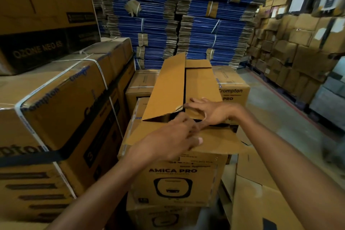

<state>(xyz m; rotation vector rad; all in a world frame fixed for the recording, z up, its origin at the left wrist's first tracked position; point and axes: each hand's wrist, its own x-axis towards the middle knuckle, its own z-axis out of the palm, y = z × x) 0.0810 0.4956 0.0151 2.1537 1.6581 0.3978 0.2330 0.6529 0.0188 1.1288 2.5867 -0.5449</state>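
A brown carton (173, 183) is seen in the middle of the view, set on top of a second carton (162, 216) of the same print. On its front face the words "AMICA PRO" and a line drawing of an appliance are printed in black. Its top is open. The left flap (168, 87) is raised almost upright, the right flap (201, 82) is folded down over the opening, and the near flap (218, 140) is turned outward toward the person.

The right hand (212, 112) is laid on the right flap with the fingers spread and straight, nothing being grasped. The left hand (171, 136) is held over the near edge of the opening with the fingers curled. Because of blur, it cannot be told whether the near flap is pinched by it.

Large strapped boxes (56, 114) are stacked just beside the carton on the left. Bundles of flattened blue cartons (153, 24) are piled behind it, and a wall of brown boxes (298, 52) is seen across the floor (276, 114) on the right.
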